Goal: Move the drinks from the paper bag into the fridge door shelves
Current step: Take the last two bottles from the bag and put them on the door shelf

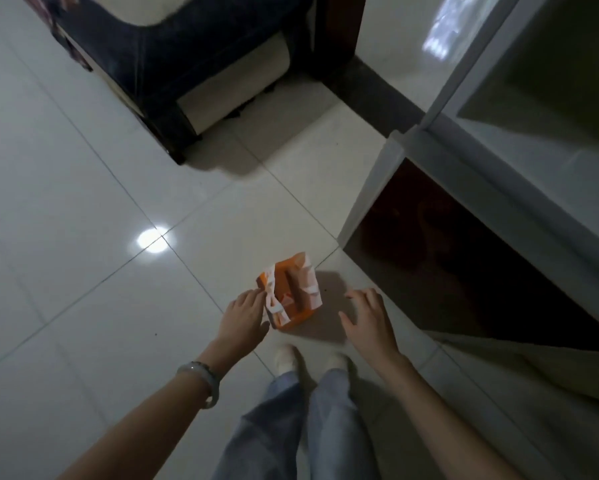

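On floor – paper bag (pixel 288 293) | L hand (pixel 243 311) touching rim | R hand (pixel 369 315) spread, empty

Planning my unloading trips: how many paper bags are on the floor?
1: the orange paper bag on the floor tiles, between both hands; its contents are hidden.

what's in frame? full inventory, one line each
paper bag: 1, orange and white, on the floor ahead of the feet, top open
floor: 1, pale glossy tiles, lamp glare left of centre
sofa: 1, dark frame with cream cushions, top left
fridge: 1, pale grey, right side, lower compartment open and dark inside
bracelet: 1, pale, on the left wrist
left hand: 1, fingers at the bag's left edge
right hand: 1, open, spread right of the bag, not touching
legs: 2, blue jeans, pale shoes
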Motion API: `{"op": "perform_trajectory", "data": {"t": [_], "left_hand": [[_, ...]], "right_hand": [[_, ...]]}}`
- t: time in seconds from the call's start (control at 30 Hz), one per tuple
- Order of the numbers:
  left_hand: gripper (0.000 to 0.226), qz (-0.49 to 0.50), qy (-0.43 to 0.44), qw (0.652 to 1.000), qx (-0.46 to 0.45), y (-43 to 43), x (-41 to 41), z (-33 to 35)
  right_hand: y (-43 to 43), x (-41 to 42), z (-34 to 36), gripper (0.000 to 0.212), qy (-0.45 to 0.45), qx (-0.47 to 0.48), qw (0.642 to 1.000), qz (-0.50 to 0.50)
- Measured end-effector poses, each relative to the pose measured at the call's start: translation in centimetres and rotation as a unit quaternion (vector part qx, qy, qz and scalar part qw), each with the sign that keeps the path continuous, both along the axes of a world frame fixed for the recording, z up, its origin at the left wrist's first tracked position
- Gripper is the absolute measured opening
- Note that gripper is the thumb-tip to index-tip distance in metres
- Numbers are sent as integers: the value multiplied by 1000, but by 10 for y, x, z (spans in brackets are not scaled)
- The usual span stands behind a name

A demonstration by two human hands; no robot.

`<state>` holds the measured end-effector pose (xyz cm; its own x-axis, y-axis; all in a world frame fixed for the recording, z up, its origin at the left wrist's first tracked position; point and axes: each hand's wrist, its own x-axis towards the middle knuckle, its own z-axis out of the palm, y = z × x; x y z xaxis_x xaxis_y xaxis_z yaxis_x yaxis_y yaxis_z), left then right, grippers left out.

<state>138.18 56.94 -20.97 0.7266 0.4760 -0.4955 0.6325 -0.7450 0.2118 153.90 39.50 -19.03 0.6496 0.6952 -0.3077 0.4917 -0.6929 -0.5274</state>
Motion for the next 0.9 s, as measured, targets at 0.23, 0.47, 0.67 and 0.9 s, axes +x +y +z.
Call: {"op": "perform_trajectory", "data": {"t": [0.23,0.47,0.67,0.9], "left_hand": [[65,-65,-7,996,57,7,17,-119],[74,-148,9,988,37,15,64,-305],[54,-186,29,980,58,24,92,-434],[27,-244,103,963,54,35,70,-509]], "right_hand": [[36,15,-125,28,43,-8,998,55],[71,40,-295,29,23,23,993,111],[102,52,-431,24,-37,53,975,211],[120,37,-499,37,3,34,960,276]]}}
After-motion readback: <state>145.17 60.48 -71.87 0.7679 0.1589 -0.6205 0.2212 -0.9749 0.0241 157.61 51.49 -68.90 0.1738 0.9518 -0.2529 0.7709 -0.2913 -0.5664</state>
